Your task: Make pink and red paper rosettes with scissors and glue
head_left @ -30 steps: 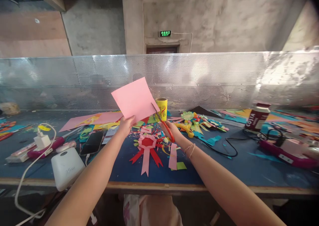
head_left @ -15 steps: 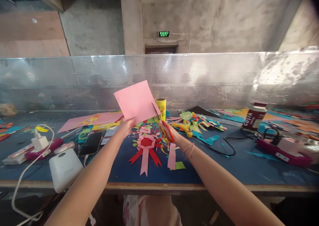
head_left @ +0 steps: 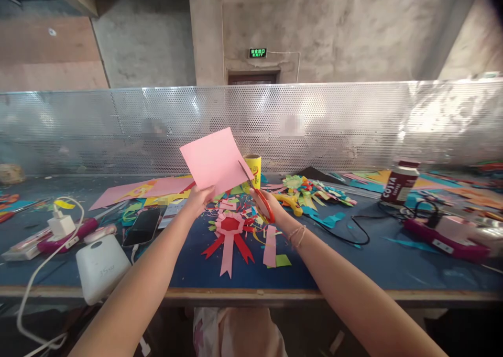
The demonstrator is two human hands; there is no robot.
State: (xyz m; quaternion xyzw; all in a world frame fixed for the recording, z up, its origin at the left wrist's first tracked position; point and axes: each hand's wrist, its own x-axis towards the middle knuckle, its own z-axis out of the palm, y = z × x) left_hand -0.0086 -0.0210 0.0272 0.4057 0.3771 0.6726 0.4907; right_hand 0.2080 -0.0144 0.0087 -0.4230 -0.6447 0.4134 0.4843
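My left hand point(head_left: 199, 198) pinches the lower edge of a sheet of pink paper point(head_left: 215, 159), holding it tilted above the table. In my right hand point(head_left: 266, 204) is a pair of scissors point(head_left: 267, 209) with orange-red handles, its blades pointing up and left at the sheet's right edge. The blades look close together. Below my hands lies a pink and red paper rosette point(head_left: 229, 225) with forked tails. To its right are a pink paper strip point(head_left: 270, 246) and a green paper piece point(head_left: 283, 261).
A yellow tube point(head_left: 254, 167) stands behind the scissors. Right of my right hand are a yellow glue gun point(head_left: 291, 203), paper scraps point(head_left: 314, 188) and a dark red bottle point(head_left: 400, 183). On the left lie a phone point(head_left: 142, 227), a white box-shaped device point(head_left: 102, 268) and a power strip point(head_left: 66, 237).
The scissors' handles have come together, and the blades have drawn closer at the paper's right edge. My left hand and the sheet stay almost still; the view shifts slightly.
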